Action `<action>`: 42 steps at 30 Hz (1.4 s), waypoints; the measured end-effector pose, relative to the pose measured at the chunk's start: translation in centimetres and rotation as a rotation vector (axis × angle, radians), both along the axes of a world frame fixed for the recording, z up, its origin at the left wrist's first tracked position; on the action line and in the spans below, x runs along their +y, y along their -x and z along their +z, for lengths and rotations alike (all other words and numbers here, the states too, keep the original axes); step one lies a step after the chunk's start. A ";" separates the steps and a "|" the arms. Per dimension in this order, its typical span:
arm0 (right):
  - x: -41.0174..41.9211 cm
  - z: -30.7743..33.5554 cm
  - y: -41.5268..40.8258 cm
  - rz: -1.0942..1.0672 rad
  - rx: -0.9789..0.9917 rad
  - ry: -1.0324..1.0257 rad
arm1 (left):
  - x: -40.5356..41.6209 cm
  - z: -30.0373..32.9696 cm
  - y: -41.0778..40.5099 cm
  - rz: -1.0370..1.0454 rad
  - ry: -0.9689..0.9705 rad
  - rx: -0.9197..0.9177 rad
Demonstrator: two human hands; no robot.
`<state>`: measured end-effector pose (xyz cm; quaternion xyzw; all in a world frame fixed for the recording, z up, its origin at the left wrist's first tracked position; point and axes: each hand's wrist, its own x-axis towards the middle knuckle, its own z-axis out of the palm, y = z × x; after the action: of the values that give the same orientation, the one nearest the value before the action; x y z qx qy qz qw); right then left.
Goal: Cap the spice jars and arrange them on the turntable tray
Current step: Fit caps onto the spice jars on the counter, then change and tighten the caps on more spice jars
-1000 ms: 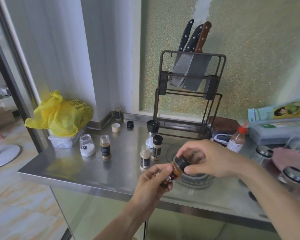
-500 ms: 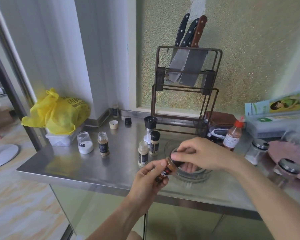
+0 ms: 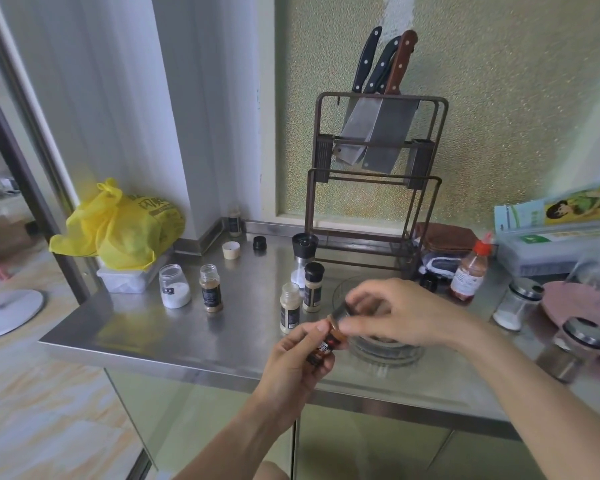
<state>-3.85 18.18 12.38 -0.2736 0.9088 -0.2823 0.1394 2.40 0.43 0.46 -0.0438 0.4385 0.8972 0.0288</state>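
Reddish-brown spice fills the small jar (image 3: 329,341), which is held above the steel counter (image 3: 174,334) in front of the clear turntable tray (image 3: 385,348), its long axis tilted, mouth up and to the right. It is gripped by the curled fingers of the left hand (image 3: 298,362). Its black cap (image 3: 343,311) is pinched by the right hand (image 3: 399,313), whose blur hides the seating. White powder is seen in an uncapped jar (image 3: 174,286).

A small reddish spice jar (image 3: 330,341) is tilting at lower centre of the frame, its dark cap (image 3: 340,310) sitting on top; clear turntable tray (image 3: 378,348) lying just right
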 end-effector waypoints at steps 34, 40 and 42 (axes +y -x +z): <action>-5.5 -8.3 2.9 -0.174 0.449 -0.005 | 0.5 -3.1 3.8 0.400 1.123 0.055; -0.5 -9.4 1.1 -0.267 0.505 -0.014 | -0.9 -3.6 4.6 0.815 1.250 0.076; 2.2 -10.1 0.4 -0.350 0.529 -0.045 | -1.5 -3.8 5.4 0.797 1.287 0.032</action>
<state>-4.25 20.36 2.28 -0.1738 0.9529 -0.2008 -0.1467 -2.95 -1.08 -3.30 -0.1943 0.8270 0.4071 -0.3354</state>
